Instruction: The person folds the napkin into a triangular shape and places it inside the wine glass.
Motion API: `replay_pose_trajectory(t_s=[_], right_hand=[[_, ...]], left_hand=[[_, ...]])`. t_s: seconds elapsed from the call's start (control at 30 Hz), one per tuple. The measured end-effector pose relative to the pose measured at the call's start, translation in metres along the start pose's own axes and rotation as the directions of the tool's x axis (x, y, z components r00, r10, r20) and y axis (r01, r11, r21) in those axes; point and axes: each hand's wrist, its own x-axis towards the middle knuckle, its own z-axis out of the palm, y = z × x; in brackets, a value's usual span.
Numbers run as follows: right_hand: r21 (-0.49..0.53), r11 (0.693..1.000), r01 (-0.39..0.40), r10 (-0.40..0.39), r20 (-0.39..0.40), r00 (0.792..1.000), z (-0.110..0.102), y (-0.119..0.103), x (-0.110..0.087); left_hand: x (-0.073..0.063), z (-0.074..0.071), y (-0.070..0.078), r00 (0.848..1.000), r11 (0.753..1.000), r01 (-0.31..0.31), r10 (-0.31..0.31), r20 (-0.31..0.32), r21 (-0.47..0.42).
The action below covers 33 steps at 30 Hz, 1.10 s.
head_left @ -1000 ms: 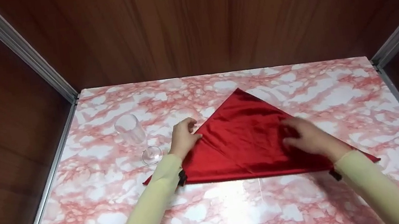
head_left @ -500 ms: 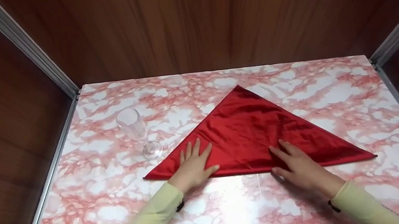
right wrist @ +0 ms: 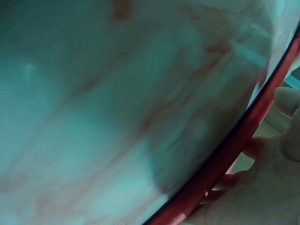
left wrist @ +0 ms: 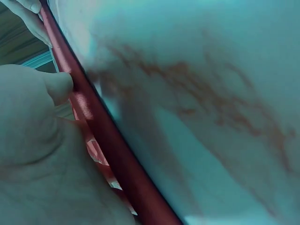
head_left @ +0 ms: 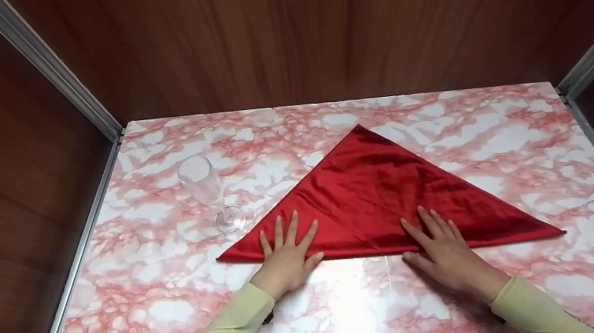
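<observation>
A shiny red cloth [head_left: 359,198] lies folded in a triangle, its point toward the back and its long folded edge toward me. On its left part my left hand [head_left: 286,258] rests with the fingers spread and straight. My right hand [head_left: 446,253] lies over the front edge right of the middle, fingers extended on the cloth. In the left wrist view the thumb of the left hand [left wrist: 28,117] touches the cloth's folded edge [left wrist: 108,131]. The right wrist view has the right hand [right wrist: 262,173] along the same edge [right wrist: 220,164].
A clear stemmed glass [head_left: 201,180] stands left of the cloth, its round foot [head_left: 230,220] close to the cloth's left slope. Beneath everything is a table [head_left: 167,318] with a red and white marbled top. Brown wood panels [head_left: 278,35] close off the back and sides.
Both hands have come back toward me from the cloth's sloping sides to its front edge and flattened there. During the last half second they have hardly moved.
</observation>
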Motion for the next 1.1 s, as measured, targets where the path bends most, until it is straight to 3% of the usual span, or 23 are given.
replay_pose_trajectory(t_s=[0.57, 0.7, 0.93, 1.1], right_hand=[[-0.014, 1.000, 0.007, -0.007, 0.005, 1.000, 0.001, 0.002, 0.002], [-0.010, 1.000, -0.006, 0.006, 0.022, 1.000, 0.000, 0.000, 0.003], [0.022, 1.000, 0.004, -0.005, 0.060, 0.998, -0.007, -0.009, 0.012], [0.022, 0.999, 0.049, -0.051, 0.105, 0.993, -0.008, -0.018, 0.035]], left_hand=[[0.002, 0.009, -0.001, 1.000, 0.999, 0.017, -0.017, -0.016, 0.041], [0.001, 0.008, 0.012, 1.000, 0.997, -0.009, 0.011, -0.019, 0.081], [0.001, 0.014, 0.046, 0.985, 0.981, -0.175, 0.174, 0.017, 0.083], [0.006, 0.019, 0.056, 0.983, 0.978, -0.184, 0.181, 0.043, 0.102]])
